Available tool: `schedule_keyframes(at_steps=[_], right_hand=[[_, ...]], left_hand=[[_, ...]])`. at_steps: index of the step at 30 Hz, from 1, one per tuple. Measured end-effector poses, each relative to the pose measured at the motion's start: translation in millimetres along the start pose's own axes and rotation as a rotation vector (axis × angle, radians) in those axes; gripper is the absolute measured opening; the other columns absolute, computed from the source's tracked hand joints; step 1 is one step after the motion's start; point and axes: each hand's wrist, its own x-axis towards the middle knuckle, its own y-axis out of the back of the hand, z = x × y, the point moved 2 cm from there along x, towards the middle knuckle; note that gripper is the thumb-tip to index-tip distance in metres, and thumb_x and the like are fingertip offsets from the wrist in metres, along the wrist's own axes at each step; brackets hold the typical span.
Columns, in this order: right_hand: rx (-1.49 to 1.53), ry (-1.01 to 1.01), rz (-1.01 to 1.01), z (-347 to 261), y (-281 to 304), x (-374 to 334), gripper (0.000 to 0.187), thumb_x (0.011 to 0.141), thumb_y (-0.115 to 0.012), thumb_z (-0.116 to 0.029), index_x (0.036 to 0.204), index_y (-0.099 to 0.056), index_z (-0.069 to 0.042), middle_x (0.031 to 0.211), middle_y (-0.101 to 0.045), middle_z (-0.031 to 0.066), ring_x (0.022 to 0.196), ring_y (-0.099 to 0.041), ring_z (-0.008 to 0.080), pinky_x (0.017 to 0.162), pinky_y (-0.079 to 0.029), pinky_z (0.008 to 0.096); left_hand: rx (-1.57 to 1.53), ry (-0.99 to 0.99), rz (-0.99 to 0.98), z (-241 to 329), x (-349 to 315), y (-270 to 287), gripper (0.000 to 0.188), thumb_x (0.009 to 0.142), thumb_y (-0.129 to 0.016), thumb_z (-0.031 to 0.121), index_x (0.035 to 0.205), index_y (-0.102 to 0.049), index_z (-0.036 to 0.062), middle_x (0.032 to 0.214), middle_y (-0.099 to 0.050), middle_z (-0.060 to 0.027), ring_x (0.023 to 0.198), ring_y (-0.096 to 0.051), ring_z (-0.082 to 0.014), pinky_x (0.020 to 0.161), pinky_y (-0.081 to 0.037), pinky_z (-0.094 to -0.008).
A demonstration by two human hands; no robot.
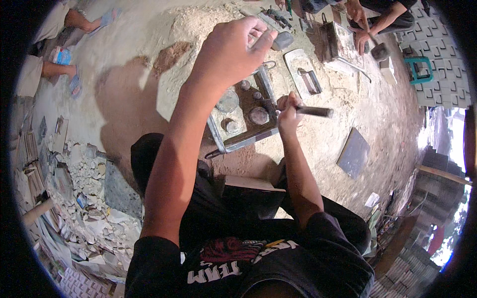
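A rectangular metal molding frame [248, 142] lies on the ground before me, with several round dusty pieces such as a larger disc [258, 115] set on pale powder inside it. My left hand [241, 44] is raised above the frame's far side, its fingers curled in; what they hold, if anything, is hidden. At the frame's right edge, my right hand [289, 113] is closed around a dark rod-like tool [315, 111], whose thick end points right. The tool's other end is mostly hidden by my fingers.
Beyond the frame lie a flat plate with a handle [304, 74] and heaped pale powder [194, 22]. At far right a co-worker's hands [361, 39] hold a mallet [380, 51] beside another box [343, 47]. Broken rubble [87, 198] lies left; a dark slab [354, 152] right.
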Motion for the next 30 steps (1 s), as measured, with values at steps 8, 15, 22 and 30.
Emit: schedule_keyframes(at_steps=[8,15,22,30], right_hand=[[-0.256,-0.032,0.043,-6.5,-26.8,20.0,0.024,0.093,-0.051,-0.017,0.071,-0.052,-0.006,0.059,-0.044,-0.0027,0.050,-0.040,0.0068,0.044,-0.030,0.0237],[-0.439,0.074,0.000,25.6,7.8,58.3,0.029,0.091,-0.049,-0.016,0.067,-0.055,-0.001,0.055,-0.046,-0.0001,0.048,-0.041,0.0097,0.045,-0.033,0.0272],[-0.578,-0.064,-0.097,-16.3,-26.2,41.4,0.042,0.094,-0.051,-0.029,0.065,-0.053,0.000,0.051,-0.045,0.0034,0.048,-0.042,0.0129,0.047,-0.035,0.0325],[-0.162,-0.059,-0.059,-32.6,-4.2,13.7,0.022,0.093,-0.050,-0.012,0.075,-0.057,-0.002,0.055,-0.044,-0.0004,0.048,-0.037,0.0077,0.044,-0.027,0.0253]], left_hand=[[0.023,-0.030,0.026,-8.8,-1.6,-4.7,0.029,0.088,-0.059,0.029,0.096,-0.063,0.0016,0.087,-0.068,-0.0121,0.083,-0.066,-0.0228,0.075,-0.050,-0.0341],[0.054,-0.100,0.007,0.4,6.6,-20.9,0.030,0.088,-0.058,0.029,0.096,-0.063,0.0011,0.087,-0.068,-0.0126,0.081,-0.066,-0.0231,0.075,-0.050,-0.0341],[0.107,-0.035,-0.028,-6.6,-4.4,-13.1,0.031,0.088,-0.059,0.031,0.094,-0.062,0.0001,0.087,-0.067,-0.0149,0.081,-0.066,-0.0272,0.071,-0.051,-0.0357],[0.116,-0.037,-0.078,5.7,-19.5,-22.9,0.031,0.088,-0.059,0.030,0.095,-0.062,0.0000,0.089,-0.067,-0.0161,0.085,-0.066,-0.0284,0.072,-0.051,-0.0363]])
